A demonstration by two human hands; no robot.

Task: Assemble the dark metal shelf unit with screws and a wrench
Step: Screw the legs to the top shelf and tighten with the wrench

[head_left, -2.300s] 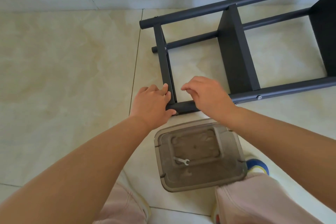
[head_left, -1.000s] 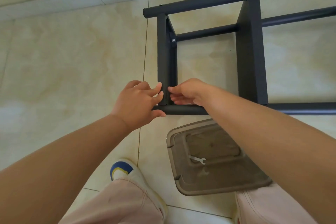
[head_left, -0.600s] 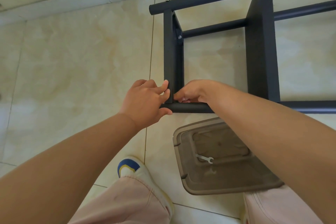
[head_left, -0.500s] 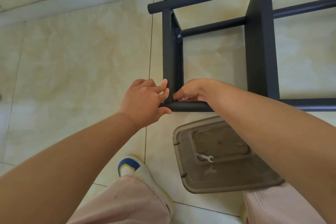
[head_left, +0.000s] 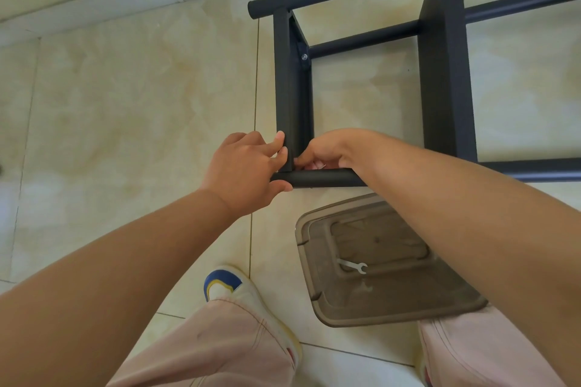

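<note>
Left hand (head_left: 248,166) grips the near tube (head_left: 327,178) at its corner; right hand (head_left: 327,151), just inside, pinches something small, likely a screw.

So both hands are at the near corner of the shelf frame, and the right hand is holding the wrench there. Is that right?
Not quite. In the head view the wrench lies loose on the brown plastic lid on the floor, apart from both hands. The rest holds: the left hand and the right hand are both at the near corner of the shelf frame.
</note>
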